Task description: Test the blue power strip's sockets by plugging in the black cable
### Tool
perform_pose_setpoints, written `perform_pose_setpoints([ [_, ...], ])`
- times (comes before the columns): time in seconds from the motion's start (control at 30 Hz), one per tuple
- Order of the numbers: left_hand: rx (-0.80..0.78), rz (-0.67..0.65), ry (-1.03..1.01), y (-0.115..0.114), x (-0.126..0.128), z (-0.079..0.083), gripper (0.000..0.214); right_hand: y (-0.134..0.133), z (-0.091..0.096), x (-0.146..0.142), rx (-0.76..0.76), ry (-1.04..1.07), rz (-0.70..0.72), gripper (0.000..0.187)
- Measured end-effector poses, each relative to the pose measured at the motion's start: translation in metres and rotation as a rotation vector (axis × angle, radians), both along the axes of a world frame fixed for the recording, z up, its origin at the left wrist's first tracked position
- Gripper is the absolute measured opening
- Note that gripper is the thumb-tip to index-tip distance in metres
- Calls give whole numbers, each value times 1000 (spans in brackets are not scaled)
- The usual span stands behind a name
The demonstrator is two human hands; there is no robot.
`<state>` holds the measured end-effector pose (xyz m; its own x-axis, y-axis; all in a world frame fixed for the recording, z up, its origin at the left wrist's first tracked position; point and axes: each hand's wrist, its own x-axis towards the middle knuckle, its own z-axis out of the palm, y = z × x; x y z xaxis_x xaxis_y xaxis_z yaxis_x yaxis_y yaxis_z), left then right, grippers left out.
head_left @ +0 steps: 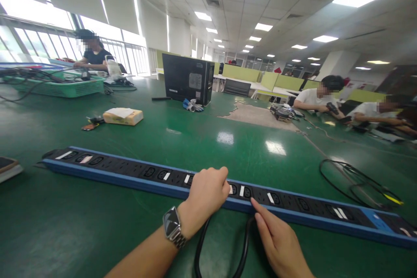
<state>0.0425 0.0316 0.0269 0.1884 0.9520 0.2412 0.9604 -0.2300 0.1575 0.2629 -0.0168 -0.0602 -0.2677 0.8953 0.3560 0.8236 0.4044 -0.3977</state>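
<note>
A long power strip (286, 215), blue-edged with black sockets and white labels, lies across the green table in front of me. Over its middle, my left hand (208, 191) is closed in a fist, back of the hand up; what the fingers hold is hidden. My right hand (280, 241) is at the strip's near edge, its index fingertip by a socket, its fingers closed around a black cable (245, 247). This cable hangs in a loop between both hands, its left side passing out of sight beneath my left wrist.
Beyond the strip are a tissue pack (123, 116), a black computer case (185, 79), gloves (193, 105) and a green basket (71, 87) of cables. A coiled black cable (352, 182) lies right. Several people sit around the table. A phone-like object (9, 168) sits at the left edge.
</note>
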Motion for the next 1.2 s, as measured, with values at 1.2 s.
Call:
perform_pose_setpoints([
  [1.2,-42,52,-333,-5,-137,16,31,-23,17,-45,-312,-18,373,23],
])
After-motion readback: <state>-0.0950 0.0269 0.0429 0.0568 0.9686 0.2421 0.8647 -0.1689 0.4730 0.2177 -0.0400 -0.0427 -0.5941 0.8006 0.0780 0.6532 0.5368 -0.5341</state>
